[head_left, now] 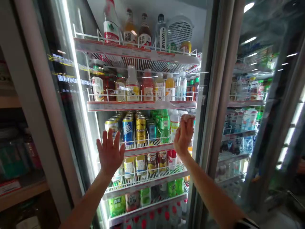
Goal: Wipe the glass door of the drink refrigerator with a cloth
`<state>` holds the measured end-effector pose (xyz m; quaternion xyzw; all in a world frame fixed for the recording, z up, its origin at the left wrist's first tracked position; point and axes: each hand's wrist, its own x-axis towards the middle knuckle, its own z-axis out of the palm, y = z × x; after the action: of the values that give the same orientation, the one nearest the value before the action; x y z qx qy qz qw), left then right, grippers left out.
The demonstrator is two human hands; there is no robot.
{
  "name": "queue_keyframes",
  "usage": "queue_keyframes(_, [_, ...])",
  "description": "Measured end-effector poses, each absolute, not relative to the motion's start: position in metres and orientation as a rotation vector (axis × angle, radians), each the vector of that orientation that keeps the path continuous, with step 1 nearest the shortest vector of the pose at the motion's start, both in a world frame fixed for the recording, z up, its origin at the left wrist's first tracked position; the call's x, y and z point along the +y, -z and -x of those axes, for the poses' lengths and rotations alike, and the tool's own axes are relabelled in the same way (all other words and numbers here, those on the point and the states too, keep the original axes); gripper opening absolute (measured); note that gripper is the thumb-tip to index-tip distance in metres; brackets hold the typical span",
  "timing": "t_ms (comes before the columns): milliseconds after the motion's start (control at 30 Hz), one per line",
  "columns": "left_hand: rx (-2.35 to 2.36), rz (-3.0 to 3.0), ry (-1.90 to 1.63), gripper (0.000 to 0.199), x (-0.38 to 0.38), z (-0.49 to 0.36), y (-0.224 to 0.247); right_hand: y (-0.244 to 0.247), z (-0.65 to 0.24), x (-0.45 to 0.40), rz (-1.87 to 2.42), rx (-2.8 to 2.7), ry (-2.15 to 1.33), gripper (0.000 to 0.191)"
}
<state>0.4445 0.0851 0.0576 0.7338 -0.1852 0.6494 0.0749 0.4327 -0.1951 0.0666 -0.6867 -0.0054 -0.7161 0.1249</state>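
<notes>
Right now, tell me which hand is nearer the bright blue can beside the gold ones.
Left. In view, the left hand is just below and left of the bright blue can; the right hand is farther away, to its right beyond the gold cans.

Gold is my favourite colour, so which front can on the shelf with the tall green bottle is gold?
The gold can between the bright blue can and the teal can. Its body is gold, while the leftmost can looks mostly pale.
</notes>
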Motion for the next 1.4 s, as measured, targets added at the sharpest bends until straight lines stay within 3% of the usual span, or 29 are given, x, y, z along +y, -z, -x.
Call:
queue_keyframes(167, [-0.544, -2.233, -1.944, 0.069, 0.087, -0.443, -0.055, -0.048, -0.426, -0.161, 2.326, -0.676, 1.976, 0.056])
queue_keyframes(367, [-0.545, -2.281, -1.921, 0.071, 0.093, -0.436, -0.034, -0.067, -0.429, -0.218, 2.048, -0.04, 2.064, 0.054])
queue_keyframes(567, [-0.514, -2.27, -1.906, 0.071, 0.091, -0.435, -0.026, -0.032, -0.419, -0.188, 2.483, -0.994, 1.928, 0.052])
queue_keyframes(767, [-0.5, -2.363, -1.878, 0.072, 0.095, -0.423, -0.009, -0.091, -0.436, -0.189, 2.265, -0.501, 2.038, 0.052])
queue_keyframes(967, [-0.357, -2.514, -1.741, 0.066, 0.121, -0.403, 0.009, -0.039, -0.432, -0.14, 2.395, -1.645, 1.843, 0.051])
queue_keyframes(1167, [-0.166, -2.571, -1.63, 0.053, 0.152, -0.395, 0.017, -0.092, -0.443, -0.102, 2.441, -1.109, 1.794, 0.069])
queue_keyframes(1400, [-0.08, -2.567, -1.563, 0.053, 0.166, -0.391, 0.025, -0.058, -0.438, -0.065, 2.384, -1.827, 1.629, 0.059])
